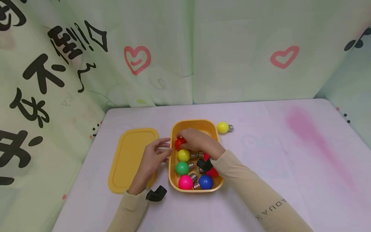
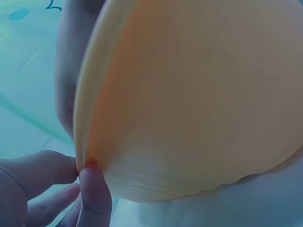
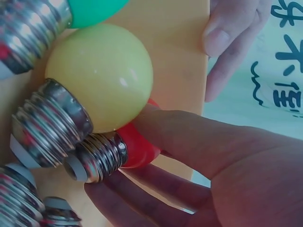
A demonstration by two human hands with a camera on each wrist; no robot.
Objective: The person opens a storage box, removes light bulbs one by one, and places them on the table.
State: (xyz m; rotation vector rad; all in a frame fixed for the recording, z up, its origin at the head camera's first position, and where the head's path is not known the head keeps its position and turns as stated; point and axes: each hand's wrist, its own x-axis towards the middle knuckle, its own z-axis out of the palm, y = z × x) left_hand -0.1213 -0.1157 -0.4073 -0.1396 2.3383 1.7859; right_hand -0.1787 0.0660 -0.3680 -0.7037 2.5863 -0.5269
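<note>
My right hand reaches into the yellow plastic box and holds a red light bulb near its left wall. In the right wrist view, thumb and fingers close round this red bulb, its metal screw base showing. A yellow bulb lies against it. My left hand is at the box's left side, and in the left wrist view its thumb and a finger pinch the rim. Also inside the box lie a green bulb, a pink bulb and a blue bulb.
Left of the box lies a flat yellow lid, partly under the left hand and wrist. One yellow bulb sits outside, by the box's far right corner. A pale cloth covers the table; a printed curtain hangs behind it.
</note>
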